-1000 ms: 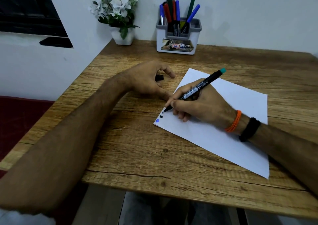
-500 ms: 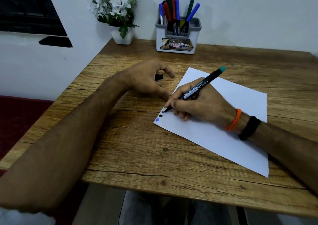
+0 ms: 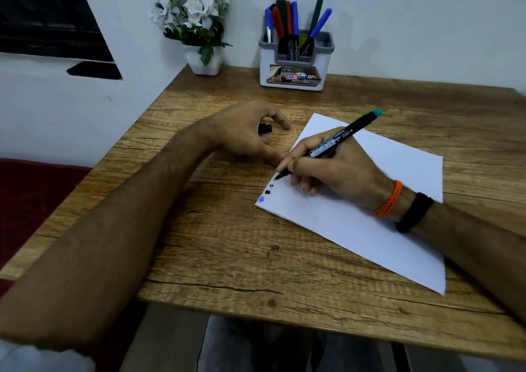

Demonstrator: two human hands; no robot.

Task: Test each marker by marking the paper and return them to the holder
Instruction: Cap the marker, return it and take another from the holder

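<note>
1. Paper [image 3: 370, 201] lies on the table [image 3: 227, 257], with one blue and two black marks near its left corner.
2. Holder [image 3: 293, 67] stands at the table's far edge against the wall, with markers upright in it, beside a flower pot [image 3: 203, 61].
3. Right hand [image 3: 336, 169] grips a marker [image 3: 330, 144], its tip at the paper's left edge just above the marks.
4. Left hand [image 3: 244, 135] rests on the table, fingers curled round a black cap [image 3: 264, 128].

Both forearms bare. Right wrist: orange thread band [image 3: 388, 198] beside black band [image 3: 414, 212]. White sleeve edge [image 3: 42, 359] at left elbow.
</note>
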